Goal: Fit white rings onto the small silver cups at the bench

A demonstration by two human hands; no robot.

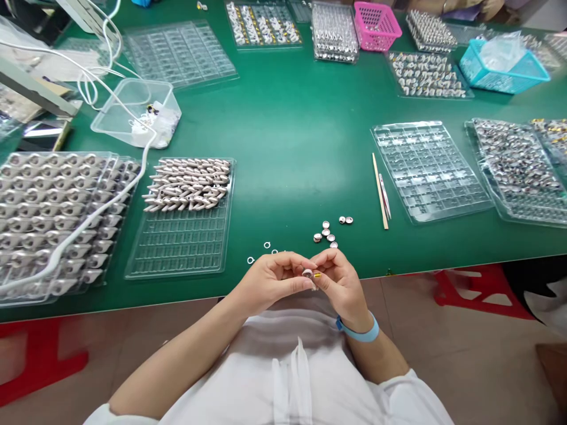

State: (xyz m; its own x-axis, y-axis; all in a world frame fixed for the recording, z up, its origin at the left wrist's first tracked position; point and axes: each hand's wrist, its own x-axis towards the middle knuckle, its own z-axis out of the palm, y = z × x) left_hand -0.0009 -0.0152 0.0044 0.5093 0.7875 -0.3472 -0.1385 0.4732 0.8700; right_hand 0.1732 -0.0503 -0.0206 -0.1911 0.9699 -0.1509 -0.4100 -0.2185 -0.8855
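Observation:
Both of my hands meet at the table's front edge, fingers pinched together. My left hand grips a small silvery part with a rounded top. From the other side my right hand, with a blue band at the wrist, closes on the same part, where a tiny yellow piece shows by the thumb. Fingers cover much of the part. Just beyond them lie several small round metal caps. A few white rings are scattered to the left of the caps.
Left are trays of metal parts and a clear plastic box crossed by a white cable. Right lie a wooden stick, tweezers and a clear tray. Pink and blue baskets stand farther back.

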